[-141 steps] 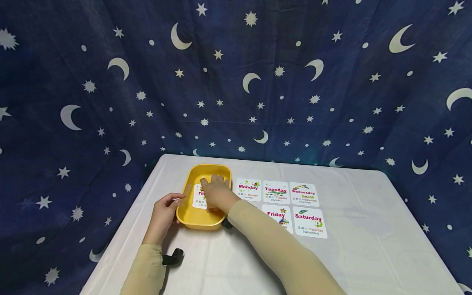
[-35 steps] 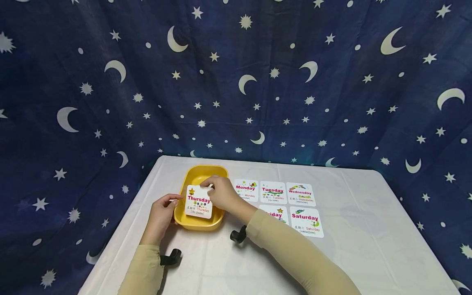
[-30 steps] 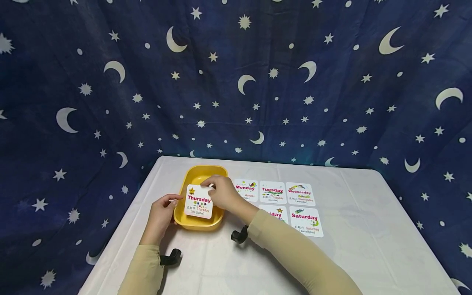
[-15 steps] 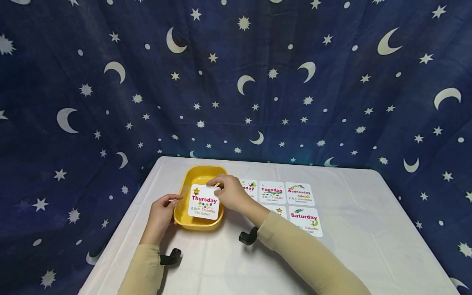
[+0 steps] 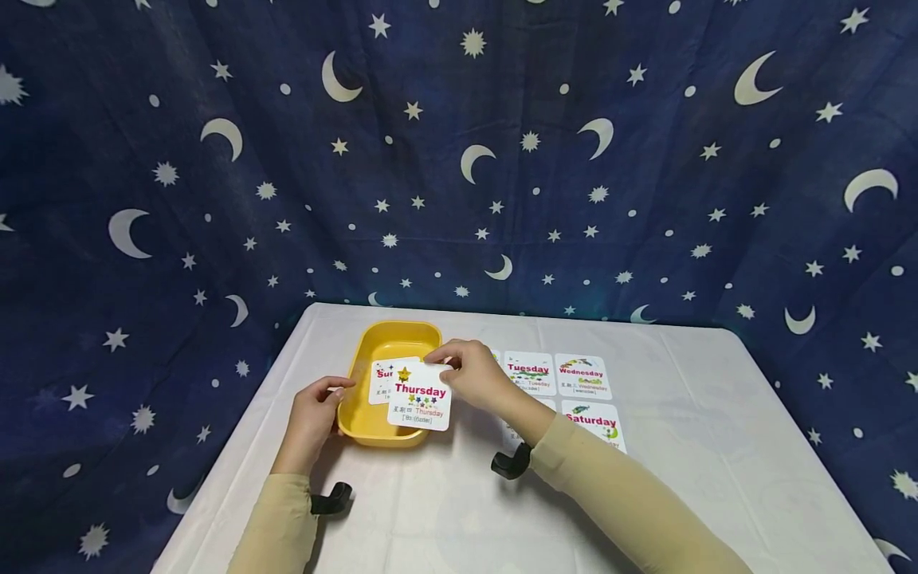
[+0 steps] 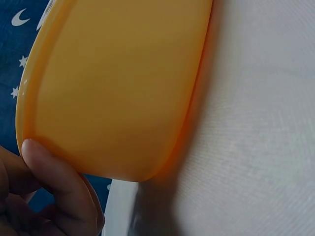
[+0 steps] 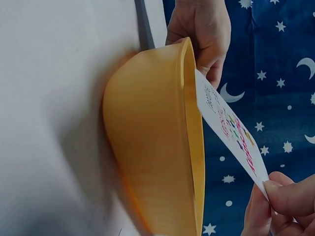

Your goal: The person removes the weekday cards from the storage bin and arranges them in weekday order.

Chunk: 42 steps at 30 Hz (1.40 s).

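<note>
In the head view my right hand [image 5: 476,379] pinches a white "Thursday" card [image 5: 421,399] between thumb and fingers at its upper right corner. The right wrist view shows the card [image 7: 229,123] held tilted above the rim of a yellow plastic tray [image 7: 157,123]. Inside the tray [image 5: 358,426] lies a "Sunday" card [image 5: 382,387], partly covered by the held card. At the tray's left side my left hand [image 5: 311,414] grips its edge; up close, the left wrist view has the thumb [image 6: 54,172] against the tray's wall.
Right of the tray, cards lie in two rows on a white-covered table [image 5: 445,510]: "Tuesday" [image 5: 529,373], "Wednesday" [image 5: 582,377] and "Saturday" [image 5: 594,426]. Two others are mostly hidden behind my right hand and forearm. A dark blue curtain [image 5: 402,183] with moons and stars hangs behind.
My right hand has picked the "Thursday" card up from the tray and moved it to the right, uncovering part of the "Sunday" card. The left hand keeps its place at the tray.
</note>
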Tool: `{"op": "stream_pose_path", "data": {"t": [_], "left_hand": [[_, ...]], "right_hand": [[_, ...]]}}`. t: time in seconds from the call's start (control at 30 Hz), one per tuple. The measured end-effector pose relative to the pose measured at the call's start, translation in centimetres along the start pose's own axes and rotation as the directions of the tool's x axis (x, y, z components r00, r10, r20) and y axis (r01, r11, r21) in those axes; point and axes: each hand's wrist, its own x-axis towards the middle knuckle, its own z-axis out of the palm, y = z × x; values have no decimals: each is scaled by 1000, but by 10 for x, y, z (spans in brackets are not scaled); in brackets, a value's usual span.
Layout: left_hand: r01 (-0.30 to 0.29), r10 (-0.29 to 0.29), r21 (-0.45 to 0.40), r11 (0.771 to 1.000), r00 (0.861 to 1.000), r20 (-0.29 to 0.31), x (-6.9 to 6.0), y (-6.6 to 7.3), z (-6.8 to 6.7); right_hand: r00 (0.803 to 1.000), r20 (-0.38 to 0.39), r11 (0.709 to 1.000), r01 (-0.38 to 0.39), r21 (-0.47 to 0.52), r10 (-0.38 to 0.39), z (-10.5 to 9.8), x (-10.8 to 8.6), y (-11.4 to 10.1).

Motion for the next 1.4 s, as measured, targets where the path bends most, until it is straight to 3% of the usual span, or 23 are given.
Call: {"op": "stream_pose_path", "data": {"t": [0.37,0.83,1.1,1.4], "left_hand": [[4,-4,-6,1000,1000,13,1,0,-2],[5,-5,2,1000,1000,0,2,-2,-1],[7,-7,-5,1000,1000,1,2,-2,-1],[3,-3,-20,1000,1000,5,2,-3,-1]], "right_hand": [[999,34,1000,-5,-14,5,-25,-13,18],[994,91,997,-70,19,68,-41,-29,52],[989,76,992,-123,-7,123,-42,-33,67],[988,43,988,-145,-58,148,-30,-28,84]]}}
